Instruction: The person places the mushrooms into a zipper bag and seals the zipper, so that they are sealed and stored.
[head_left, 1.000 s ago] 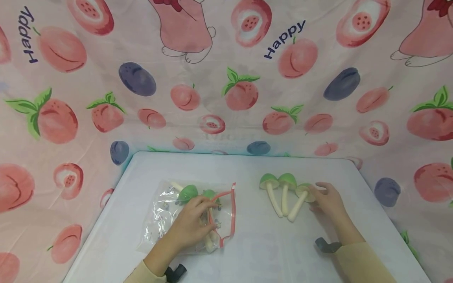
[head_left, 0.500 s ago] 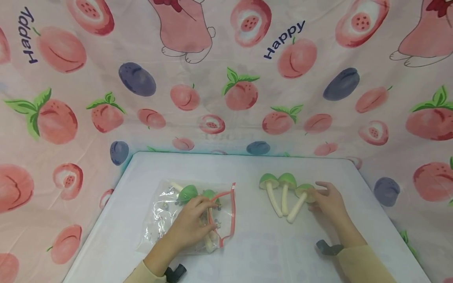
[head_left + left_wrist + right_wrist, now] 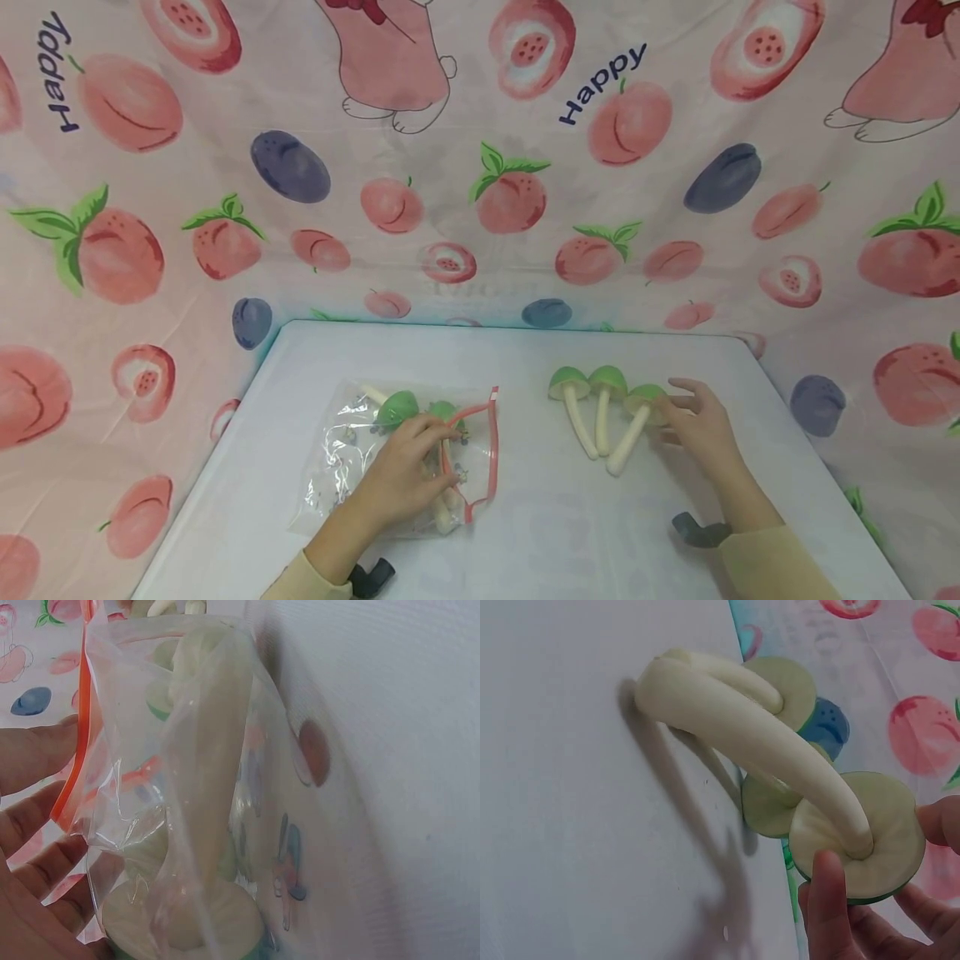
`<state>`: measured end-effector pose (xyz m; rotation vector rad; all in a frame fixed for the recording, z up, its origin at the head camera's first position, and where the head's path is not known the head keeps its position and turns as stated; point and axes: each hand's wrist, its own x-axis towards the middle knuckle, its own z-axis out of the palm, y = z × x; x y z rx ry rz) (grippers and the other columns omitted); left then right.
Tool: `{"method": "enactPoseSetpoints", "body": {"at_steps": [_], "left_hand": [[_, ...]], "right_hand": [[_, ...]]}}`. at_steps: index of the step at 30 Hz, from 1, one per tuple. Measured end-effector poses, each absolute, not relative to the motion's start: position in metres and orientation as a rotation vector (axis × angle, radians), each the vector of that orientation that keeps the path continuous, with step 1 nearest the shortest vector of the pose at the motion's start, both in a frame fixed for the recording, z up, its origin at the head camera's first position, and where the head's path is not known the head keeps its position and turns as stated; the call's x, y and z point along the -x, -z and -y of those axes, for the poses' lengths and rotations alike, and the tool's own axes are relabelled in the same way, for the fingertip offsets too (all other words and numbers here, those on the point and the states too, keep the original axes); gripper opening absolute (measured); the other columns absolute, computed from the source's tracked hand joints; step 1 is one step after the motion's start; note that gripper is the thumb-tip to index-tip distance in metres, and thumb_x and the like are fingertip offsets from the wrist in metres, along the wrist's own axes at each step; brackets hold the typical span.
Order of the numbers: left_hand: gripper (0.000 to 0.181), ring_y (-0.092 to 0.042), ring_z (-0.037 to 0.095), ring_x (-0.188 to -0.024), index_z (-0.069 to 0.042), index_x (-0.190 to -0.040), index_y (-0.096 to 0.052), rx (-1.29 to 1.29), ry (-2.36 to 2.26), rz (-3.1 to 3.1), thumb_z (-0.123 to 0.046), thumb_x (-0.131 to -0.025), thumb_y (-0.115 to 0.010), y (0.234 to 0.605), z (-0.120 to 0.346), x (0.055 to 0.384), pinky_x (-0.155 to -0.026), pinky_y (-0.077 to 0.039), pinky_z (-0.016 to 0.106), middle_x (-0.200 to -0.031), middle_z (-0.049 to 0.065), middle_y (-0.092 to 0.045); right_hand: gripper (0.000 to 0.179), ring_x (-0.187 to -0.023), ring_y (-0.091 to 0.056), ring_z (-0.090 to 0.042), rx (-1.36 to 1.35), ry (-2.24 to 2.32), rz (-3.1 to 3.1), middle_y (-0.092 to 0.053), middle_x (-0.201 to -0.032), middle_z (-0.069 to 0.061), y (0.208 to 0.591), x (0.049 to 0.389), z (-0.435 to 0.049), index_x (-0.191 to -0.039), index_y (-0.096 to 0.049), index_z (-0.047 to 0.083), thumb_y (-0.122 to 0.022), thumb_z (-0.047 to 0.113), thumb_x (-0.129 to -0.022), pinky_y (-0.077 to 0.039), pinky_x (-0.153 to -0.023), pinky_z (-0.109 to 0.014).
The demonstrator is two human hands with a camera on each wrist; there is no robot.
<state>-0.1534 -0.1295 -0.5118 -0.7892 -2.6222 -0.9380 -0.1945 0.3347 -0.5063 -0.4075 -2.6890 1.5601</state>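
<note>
Near the right of the table, my right hand (image 3: 701, 429) pinches the green cap of a toy mushroom (image 3: 630, 433); in the right wrist view its thumb (image 3: 827, 900) lies against the pale underside of the cap. Two similar mushrooms (image 3: 602, 421) lie side by side just left of it. On the left, my left hand (image 3: 405, 475) holds the mouth of a clear zip bag (image 3: 330, 475), fingers at its red-orange zip strip (image 3: 84, 720). Inside the bag are more green-capped mushrooms (image 3: 397, 410), partly covered by the hand.
The white table (image 3: 525, 542) carries the bag at left and the loose mushrooms at right. A curtain (image 3: 450, 192) printed with peaches stands behind and at both sides. A dark wrist mount (image 3: 701, 530) shows beside the right wrist, another beside the left.
My right hand has shifted very slightly, and the stem end of its mushroom has swung a little toward the front and left. The left hand and bag have stayed put.
</note>
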Motion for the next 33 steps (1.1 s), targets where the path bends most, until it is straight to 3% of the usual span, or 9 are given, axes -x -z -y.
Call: {"method": "enactPoseSetpoints", "body": {"at_steps": [16,23,30,33], "left_hand": [[0.061,-0.063,0.018,-0.123,-0.017,-0.124,-0.075,0.793,0.928,2.587,-0.016,-0.070,-0.101,0.513,0.128,0.153,-0.105,-0.058,0.042,-0.126,-0.004,-0.068],[0.060,-0.063,0.019,-0.123,-0.019,-0.125,-0.075,0.794,0.938,2.589,-0.016,-0.070,-0.101,0.512,0.128,0.152,-0.105,-0.058,0.042,-0.126,-0.003,-0.069],[0.061,-0.063,0.018,-0.122,-0.019,-0.125,-0.075,0.797,0.930,2.588,-0.017,-0.070,-0.101,0.514,0.129,0.153,-0.104,-0.059,0.040,-0.125,-0.004,-0.069],[0.061,-0.063,0.018,-0.122,-0.018,-0.125,-0.075,0.801,0.933,2.583,-0.017,-0.070,-0.101,0.514,0.129,0.153,-0.104,-0.059,0.041,-0.125,-0.004,-0.069]], "right_hand": [[0.074,-0.093,-0.077,-0.016,0.273,-1.629,2.645,-0.054,-0.151,-0.036,0.496,0.186,-0.318,-0.165,-0.033,0.008,-0.067,0.037,-0.107,-0.068,-0.074,-0.030],[0.073,-0.100,-0.079,-0.028,0.222,-1.623,2.652,-0.053,-0.152,-0.036,0.494,0.182,-0.309,-0.165,-0.034,0.008,-0.068,0.036,-0.107,-0.068,-0.074,-0.031],[0.069,-0.091,-0.078,-0.014,0.183,-1.654,2.628,-0.056,-0.148,-0.036,0.490,0.179,-0.295,-0.162,-0.037,0.008,-0.068,0.034,-0.107,-0.068,-0.073,-0.031],[0.068,-0.092,-0.078,-0.015,0.179,-1.667,2.625,-0.057,-0.148,-0.035,0.488,0.178,-0.289,-0.162,-0.038,0.009,-0.069,0.034,-0.106,-0.068,-0.073,-0.030]]}}
